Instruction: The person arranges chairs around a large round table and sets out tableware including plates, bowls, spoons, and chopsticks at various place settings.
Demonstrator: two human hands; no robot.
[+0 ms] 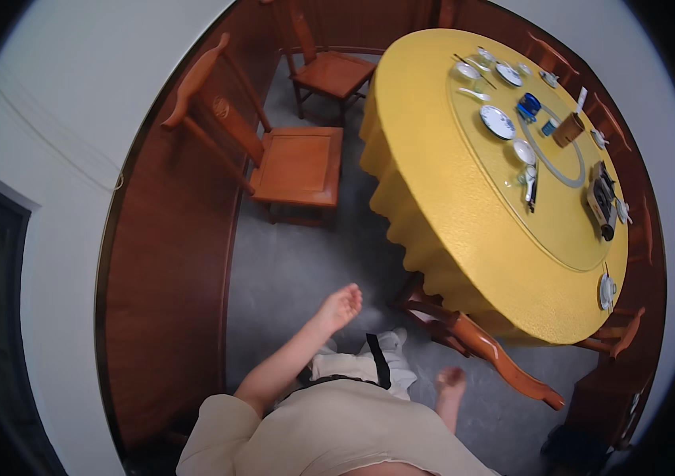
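Note:
My left hand point(342, 306) hangs in the air over the grey floor, its fingers loosely curled together with nothing visible in them. Lower on the right, my right hand point(452, 381) is blurred, and I cannot make out its fingers clearly. It is near the curved top rail of a wooden chair point(495, 351), apart from it. That chair stands against a round table with a yellow tablecloth point(432, 196). On the table is a glass turntable point(528, 220) carrying patterned plates point(497, 122), small bowls point(523, 152) and a white spoon point(474, 94).
Two wooden chairs point(299, 166) point(334, 72) stand left of the table, by brown wall panelling point(165, 285). A portable gas stove point(601, 199) and a brown cylindrical holder point(568, 130) are on the turntable. A brown cabinet point(608, 392) stands at lower right. Grey floor point(296, 256) runs between panelling and table.

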